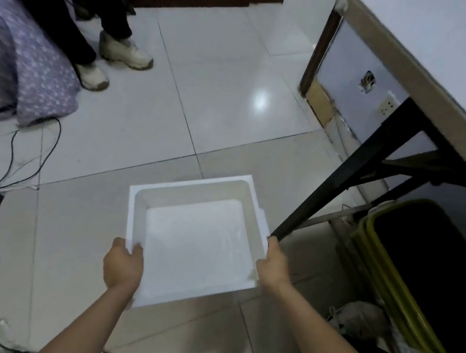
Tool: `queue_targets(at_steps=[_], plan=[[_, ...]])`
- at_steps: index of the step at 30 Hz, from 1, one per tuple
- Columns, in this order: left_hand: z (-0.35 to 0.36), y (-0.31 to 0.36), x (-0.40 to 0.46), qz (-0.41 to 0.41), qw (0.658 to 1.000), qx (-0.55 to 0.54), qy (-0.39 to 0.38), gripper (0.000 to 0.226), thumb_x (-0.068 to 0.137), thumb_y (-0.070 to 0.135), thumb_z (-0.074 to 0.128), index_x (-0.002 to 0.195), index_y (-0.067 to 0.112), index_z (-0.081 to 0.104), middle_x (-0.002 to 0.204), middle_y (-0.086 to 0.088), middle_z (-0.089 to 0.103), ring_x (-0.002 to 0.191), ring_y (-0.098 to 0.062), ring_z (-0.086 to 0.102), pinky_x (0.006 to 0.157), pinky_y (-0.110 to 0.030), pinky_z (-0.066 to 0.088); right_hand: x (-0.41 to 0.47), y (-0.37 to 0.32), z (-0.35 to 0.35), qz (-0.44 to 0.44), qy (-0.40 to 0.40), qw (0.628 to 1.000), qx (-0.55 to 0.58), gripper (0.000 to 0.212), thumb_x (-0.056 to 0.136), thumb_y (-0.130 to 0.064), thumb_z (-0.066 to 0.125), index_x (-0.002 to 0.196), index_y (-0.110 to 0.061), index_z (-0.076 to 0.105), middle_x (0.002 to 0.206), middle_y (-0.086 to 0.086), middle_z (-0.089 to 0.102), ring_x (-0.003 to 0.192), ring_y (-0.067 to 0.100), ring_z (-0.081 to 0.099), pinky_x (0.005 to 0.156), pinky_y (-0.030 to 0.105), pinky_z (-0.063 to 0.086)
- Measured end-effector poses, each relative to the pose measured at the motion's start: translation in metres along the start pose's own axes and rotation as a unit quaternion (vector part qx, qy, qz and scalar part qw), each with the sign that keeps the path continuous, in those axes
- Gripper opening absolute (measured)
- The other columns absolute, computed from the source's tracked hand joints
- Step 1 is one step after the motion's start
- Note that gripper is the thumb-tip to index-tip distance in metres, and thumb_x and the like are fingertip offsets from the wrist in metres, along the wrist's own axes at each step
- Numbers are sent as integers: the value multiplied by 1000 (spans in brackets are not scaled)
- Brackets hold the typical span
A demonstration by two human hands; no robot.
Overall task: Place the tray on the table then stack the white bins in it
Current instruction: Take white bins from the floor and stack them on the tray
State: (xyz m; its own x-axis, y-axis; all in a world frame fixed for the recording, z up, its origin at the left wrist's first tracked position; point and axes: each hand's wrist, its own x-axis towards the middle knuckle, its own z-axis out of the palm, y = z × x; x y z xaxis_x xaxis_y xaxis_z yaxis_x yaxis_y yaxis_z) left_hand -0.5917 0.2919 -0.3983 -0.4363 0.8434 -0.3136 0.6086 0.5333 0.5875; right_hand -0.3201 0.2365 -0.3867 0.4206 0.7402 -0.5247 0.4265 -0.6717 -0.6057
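I hold white tray (196, 238) over floor, low beside surface (451, 59). Left hand (123, 263) grips near rim, thumb inside; right hand (273, 266) grips side rim. Looks light, stiff, smooth, maybe slippy. Best grab: two opposite rims.

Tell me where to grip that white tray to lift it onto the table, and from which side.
Grip the white tray by its flat rim on two opposite edges, one hand from each side, as the left hand and right hand do now. The rim juts outward, the basin is wide and open, so opposed grips should keep it level.
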Motion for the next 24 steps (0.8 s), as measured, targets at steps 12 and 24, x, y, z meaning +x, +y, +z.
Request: queue_targets(at_steps=[12,24], plan=[[-177,142,12,120,993,-10,17,23,91,16,53,104,-3,57,107,-26,62,91,-37,59,75,-38,45,-91,-152,-92,-112,49,991,48,45,85,-1,43,128,-13,40,106,11,62,90,28,62,69,31,53],[-309,329,-66,260,965,-41,0,18,82,12,61,86,-6,62,88,-28,66,82,-43,63,69,-39,50,-221,-238,-267,-182,181,962,92,46,86,-4,46,131,-8,41,121,11,56,100,25,56,75,30,47]])
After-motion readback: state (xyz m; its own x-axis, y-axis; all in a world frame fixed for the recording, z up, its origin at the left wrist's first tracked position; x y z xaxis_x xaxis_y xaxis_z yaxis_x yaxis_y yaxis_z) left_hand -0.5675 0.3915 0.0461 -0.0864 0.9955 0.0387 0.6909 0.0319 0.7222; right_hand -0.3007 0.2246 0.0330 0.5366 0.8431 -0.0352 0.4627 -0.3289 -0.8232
